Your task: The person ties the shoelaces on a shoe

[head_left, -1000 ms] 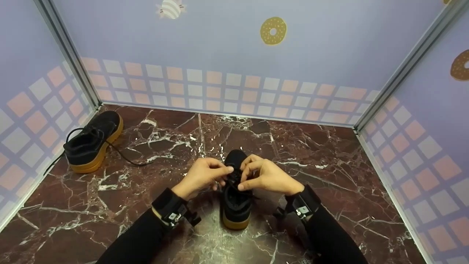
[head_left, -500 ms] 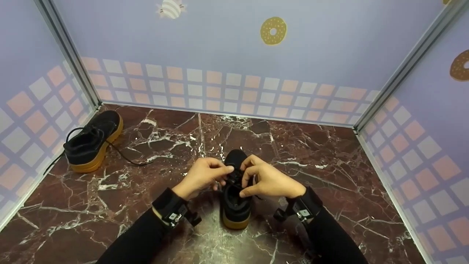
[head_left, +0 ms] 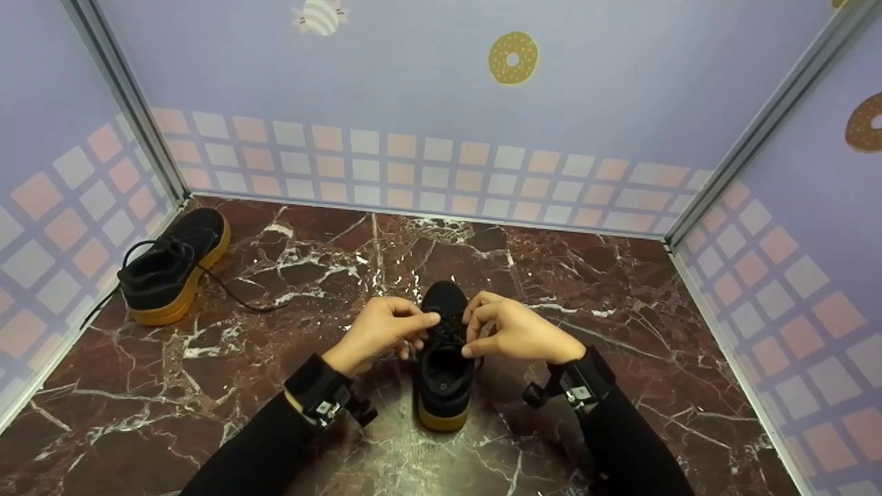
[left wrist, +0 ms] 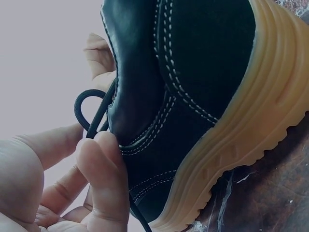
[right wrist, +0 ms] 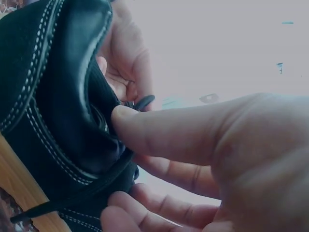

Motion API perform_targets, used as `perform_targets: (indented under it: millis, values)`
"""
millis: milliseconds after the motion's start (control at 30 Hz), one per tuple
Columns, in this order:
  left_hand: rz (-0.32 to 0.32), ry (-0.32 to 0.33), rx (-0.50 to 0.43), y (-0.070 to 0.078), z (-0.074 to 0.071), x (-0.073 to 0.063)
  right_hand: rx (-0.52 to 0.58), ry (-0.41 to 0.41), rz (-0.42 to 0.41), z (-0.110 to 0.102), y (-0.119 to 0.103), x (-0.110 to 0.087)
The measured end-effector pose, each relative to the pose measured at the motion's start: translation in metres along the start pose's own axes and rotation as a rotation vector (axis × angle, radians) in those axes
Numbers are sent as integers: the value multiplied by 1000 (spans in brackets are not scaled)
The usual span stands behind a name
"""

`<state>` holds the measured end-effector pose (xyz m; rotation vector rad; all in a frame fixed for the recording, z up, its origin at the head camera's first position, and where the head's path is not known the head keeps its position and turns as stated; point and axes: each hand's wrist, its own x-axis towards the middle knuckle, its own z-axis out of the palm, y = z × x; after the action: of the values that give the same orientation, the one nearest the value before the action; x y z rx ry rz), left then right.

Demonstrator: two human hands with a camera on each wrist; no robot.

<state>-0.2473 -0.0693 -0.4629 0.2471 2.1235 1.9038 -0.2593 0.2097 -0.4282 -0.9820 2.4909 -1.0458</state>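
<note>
A black shoe [head_left: 444,399] with a yellow-tan sole stands upright between both hands, toe pointing away. At its left side, my left hand [head_left: 379,332] pinches a black shoelace [left wrist: 100,112] between thumb and finger; a small loop stands up from that grip. My right hand [head_left: 524,331] is at the shoe's right side, its fingers bent loosely beside the lacing and its thumb apart from them in the head view. The right wrist view shows a loose lace end [right wrist: 48,208] trailing down the shoe's side, close to the fingertips. Part of the lacing is hidden by the hands.
A matching black shoe [head_left: 172,265] with a tan sole lies near the left wall, its long laces trailing onto the brown marbled surface [head_left: 310,420]. Lilac panels with printed squares [head_left: 441,176] enclose the back and both sides.
My right hand has drawn back from the lacing and moved right, exposing more of the shoe's top. My left hand has stayed in place with its pinch.
</note>
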Motion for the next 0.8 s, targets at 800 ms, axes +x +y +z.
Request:
perform_targets:
  millis: [800]
  values:
    - [19, 44, 128, 8, 12, -9, 25, 14, 16, 3, 3, 4]
